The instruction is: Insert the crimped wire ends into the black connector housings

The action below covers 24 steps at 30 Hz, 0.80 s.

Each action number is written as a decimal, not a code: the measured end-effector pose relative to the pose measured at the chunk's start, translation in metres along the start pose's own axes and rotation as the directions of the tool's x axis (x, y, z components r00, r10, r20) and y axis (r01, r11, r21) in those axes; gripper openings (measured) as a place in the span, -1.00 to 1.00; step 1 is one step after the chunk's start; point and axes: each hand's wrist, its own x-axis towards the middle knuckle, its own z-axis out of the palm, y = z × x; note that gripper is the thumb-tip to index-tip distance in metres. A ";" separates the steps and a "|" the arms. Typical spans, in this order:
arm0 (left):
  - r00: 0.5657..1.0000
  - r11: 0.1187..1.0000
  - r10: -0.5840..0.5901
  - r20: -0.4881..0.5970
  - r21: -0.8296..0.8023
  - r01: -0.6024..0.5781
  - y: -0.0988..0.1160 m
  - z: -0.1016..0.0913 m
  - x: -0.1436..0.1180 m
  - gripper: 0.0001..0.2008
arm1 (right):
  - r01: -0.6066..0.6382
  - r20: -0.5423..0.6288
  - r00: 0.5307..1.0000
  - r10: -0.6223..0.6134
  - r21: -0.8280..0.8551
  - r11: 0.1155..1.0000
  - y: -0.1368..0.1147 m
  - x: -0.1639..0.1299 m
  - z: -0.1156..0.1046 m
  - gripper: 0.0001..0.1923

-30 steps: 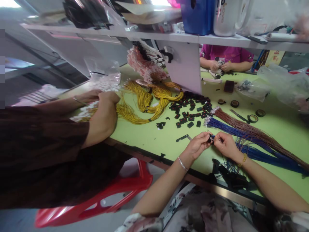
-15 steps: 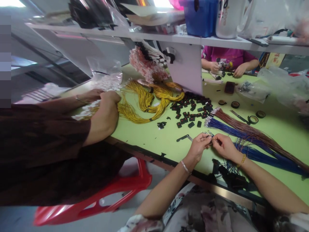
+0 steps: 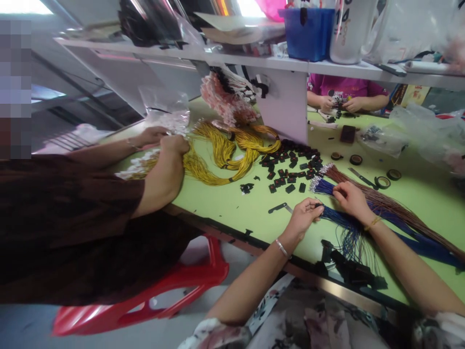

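My left hand (image 3: 305,217) is closed in a pinch on the dark end of a bunch of thin blue wires (image 3: 336,217), which trails to the right over the table. My right hand (image 3: 351,199) lies above that bunch, its fingers curled together at the blue wire bundle (image 3: 325,187) with silver terminal ends. Whether a single wire is between those fingertips is too small to tell. Just behind is a brown wire bundle (image 3: 363,185) with the same silver ends. Black connector housings (image 3: 290,180) are scattered beyond my hands. More black pieces (image 3: 350,269) hang with wires at the table's front edge.
A folding knife (image 3: 278,208) lies left of my left hand. Tape rolls (image 3: 382,182) and a cutter (image 3: 359,177) lie at the back right. Yellow wire bundles (image 3: 236,175) stretch toward a co-worker's arm (image 3: 160,179) at left. A shelf (image 3: 254,60) overhangs the table.
My right hand has left my left hand and moved up and right to the blue bundle. My left hand stays closed on the wire ends. The view has shifted slightly.
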 end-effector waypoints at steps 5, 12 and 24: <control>0.995 0.996 -0.039 0.087 -0.081 0.046 -0.004 0.009 0.003 -0.60 | -0.081 0.111 0.990 0.091 -0.094 0.992 0.030 0.020 0.002 -0.89; 0.986 0.963 -0.090 0.142 -0.240 0.123 -0.010 0.008 0.004 -0.51 | -0.012 0.169 0.984 0.051 -0.224 0.975 0.028 0.022 0.001 -0.87; 0.981 0.956 -0.078 0.178 -0.266 0.124 -0.014 0.006 0.002 -0.55 | 0.027 0.136 0.990 -0.029 0.021 0.999 0.001 0.038 -0.006 -0.88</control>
